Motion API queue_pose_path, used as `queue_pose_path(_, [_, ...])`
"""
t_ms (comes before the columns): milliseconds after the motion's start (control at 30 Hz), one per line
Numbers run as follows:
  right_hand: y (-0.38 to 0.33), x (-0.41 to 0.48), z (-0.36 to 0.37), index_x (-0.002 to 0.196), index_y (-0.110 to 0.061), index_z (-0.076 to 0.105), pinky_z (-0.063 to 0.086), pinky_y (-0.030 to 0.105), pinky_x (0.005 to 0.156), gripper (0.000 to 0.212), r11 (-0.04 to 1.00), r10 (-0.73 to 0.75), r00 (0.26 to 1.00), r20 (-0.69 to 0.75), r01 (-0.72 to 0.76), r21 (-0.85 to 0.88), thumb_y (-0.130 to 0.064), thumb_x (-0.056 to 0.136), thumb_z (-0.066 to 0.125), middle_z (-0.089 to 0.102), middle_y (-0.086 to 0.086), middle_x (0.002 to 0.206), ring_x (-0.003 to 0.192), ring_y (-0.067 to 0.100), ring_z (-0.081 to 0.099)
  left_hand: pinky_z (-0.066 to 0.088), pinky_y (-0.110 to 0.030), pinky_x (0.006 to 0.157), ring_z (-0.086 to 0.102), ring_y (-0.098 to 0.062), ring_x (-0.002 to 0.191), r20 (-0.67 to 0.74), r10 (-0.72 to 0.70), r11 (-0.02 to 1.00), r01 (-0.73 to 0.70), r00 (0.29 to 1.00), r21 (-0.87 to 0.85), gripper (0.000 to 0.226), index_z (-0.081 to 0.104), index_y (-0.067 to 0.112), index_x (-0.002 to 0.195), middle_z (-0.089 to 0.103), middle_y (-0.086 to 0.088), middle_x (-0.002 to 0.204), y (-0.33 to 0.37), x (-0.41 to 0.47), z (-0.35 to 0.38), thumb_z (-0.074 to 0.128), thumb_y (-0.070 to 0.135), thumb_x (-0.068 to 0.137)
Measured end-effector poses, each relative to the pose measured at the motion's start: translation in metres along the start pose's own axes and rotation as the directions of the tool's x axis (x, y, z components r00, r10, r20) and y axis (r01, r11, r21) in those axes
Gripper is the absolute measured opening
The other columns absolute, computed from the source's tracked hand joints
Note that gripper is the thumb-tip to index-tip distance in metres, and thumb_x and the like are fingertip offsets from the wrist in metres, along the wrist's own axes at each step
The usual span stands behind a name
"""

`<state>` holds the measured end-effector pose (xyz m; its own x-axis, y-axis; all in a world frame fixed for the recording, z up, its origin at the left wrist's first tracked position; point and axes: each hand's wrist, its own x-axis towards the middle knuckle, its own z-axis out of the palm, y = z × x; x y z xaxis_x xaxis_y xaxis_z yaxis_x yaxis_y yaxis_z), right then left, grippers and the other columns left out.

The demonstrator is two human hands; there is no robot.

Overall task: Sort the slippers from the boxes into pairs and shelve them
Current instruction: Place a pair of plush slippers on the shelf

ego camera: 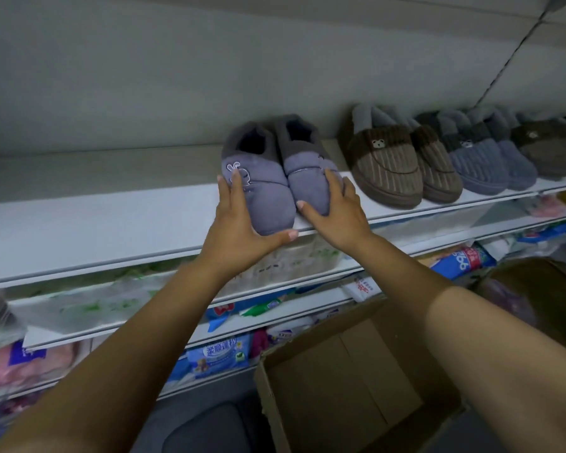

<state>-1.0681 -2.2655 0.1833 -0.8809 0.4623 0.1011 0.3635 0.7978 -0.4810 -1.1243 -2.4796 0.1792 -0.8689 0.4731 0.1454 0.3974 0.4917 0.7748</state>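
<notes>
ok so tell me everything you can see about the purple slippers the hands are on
The purple slippers are a matched closed-toe pair in soft, suede-like fabric, with darker grey collars and dark linings. The left one bears a small embroidered rabbit-like motif. They sit side by side, touching, upright on the white top shelf, toes toward the camera at the front edge, left of a brown striped pair. The left hand cups the left slipper's toe and outer side; the right hand wraps the right slipper's toe.

Packaged goods (221,353) on lower shelves (275,317)
</notes>
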Motion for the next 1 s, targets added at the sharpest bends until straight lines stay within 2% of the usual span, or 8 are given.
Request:
queue_pose_path(133, [0.010,-0.001,-0.009,0.156,-0.025,0.020,0.036,0.046,0.113,0.088,0.999,-0.034,0.999,-0.040,0.035,0.034,-0.064,0.087,0.059,0.029,0.014,0.157,0.141,0.035,0.035,0.042,-0.049,0.114,0.035,-0.027,0.148,-0.067,-0.037,0.993,0.044,0.997,0.111,0.137,0.007,0.025,0.160,0.022,-0.004,0.168,-0.012,0.010,-0.002,0.076,0.082,0.056])
queue_pose_path(300, [0.016,0.003,-0.012,0.156,-0.027,0.019,0.034,0.046,0.115,0.087,0.997,-0.080,0.997,0.018,0.080,-0.012,-0.068,0.088,0.055,0.025,0.011,0.159,0.143,0.034,0.031,0.047,-0.048,0.108,0.056,-0.033,0.128,-0.113,-0.049,0.958,0.078,0.992,0.275,0.144,0.004,0.018,0.161,0.051,-0.011,0.151,-0.007,0.023,0.009,0.062,0.095,0.054])
queue_pose_path(500, [0.016,-0.006,-0.024,0.158,-0.027,0.015,0.030,0.047,0.118,0.084,0.995,-0.095,0.991,0.091,0.098,-0.033,-0.064,0.092,0.051,0.017,0.011,0.164,0.147,0.035,0.024,0.047,-0.049,0.108,0.054,-0.035,0.129,-0.112,-0.033,0.954,0.065,0.993,0.294,0.137,0.008,0.014,0.161,0.050,-0.013,0.151,-0.005,0.017,0.008,0.059,0.094,0.062])
queue_pose_path(600, [0.027,-0.029,-0.039,0.156,-0.018,0.026,0.030,0.044,0.118,0.076,0.984,-0.163,0.985,0.055,0.166,-0.062,-0.053,0.095,0.055,0.026,0.012,0.161,0.146,0.032,0.026,0.043,-0.042,0.112,0.049,-0.031,0.135,-0.159,0.063,0.976,-0.027,0.985,0.218,0.107,0.028,0.012,0.156,0.047,-0.010,0.154,0.003,-0.007,0.007,0.069,0.072,0.077])
queue_pose_path(733, [0.062,-0.088,-0.056,0.154,-0.015,0.033,0.026,0.043,0.120,0.070,0.978,-0.205,0.978,-0.028,0.203,-0.049,-0.049,0.097,0.053,0.032,0.010,0.160,0.148,0.028,0.024,0.037,-0.045,0.117,0.040,-0.030,0.143,-0.218,0.233,0.938,-0.159,0.948,0.309,0.082,0.043,0.009,0.151,0.042,-0.013,0.157,0.016,-0.077,0.024,0.063,0.057,0.087])
queue_pose_path(833, [0.096,-0.142,-0.065,0.153,-0.021,0.036,0.023,0.040,0.121,0.065,0.980,-0.198,0.980,-0.028,0.198,-0.022,-0.051,0.097,0.053,0.028,0.004,0.162,0.150,0.023,0.019,0.041,-0.050,0.110,0.045,-0.035,0.141,-0.158,0.350,0.867,-0.255,0.923,0.428,0.069,0.054,0.009,0.143,0.045,-0.014,0.155,0.028,-0.129,0.053,0.062,0.052,0.090])
queue_pose_path(933, [0.140,-0.198,-0.079,0.153,-0.025,0.035,0.022,0.038,0.120,0.064,0.987,-0.160,0.987,0.013,0.160,-0.029,-0.054,0.098,0.049,0.023,-0.001,0.164,0.150,0.020,0.016,0.041,-0.053,0.109,0.047,-0.036,0.139,-0.091,0.332,0.854,-0.258,0.939,0.452,0.063,0.058,0.009,0.138,0.050,-0.014,0.151,0.051,-0.176,0.097,0.065,0.048,0.089])
queue_pose_path(1000, [0.177,-0.236,-0.092,0.151,-0.024,0.039,0.026,0.044,0.120,0.065,0.985,-0.165,0.986,0.008,0.165,-0.044,-0.056,0.096,0.050,0.028,0.001,0.161,0.149,0.022,0.020,0.041,-0.055,0.109,0.048,-0.035,0.139,-0.063,0.305,0.857,-0.245,0.950,0.454,0.061,0.062,0.008,0.134,0.054,-0.013,0.148,0.073,-0.205,0.134,0.063,0.048,0.088])
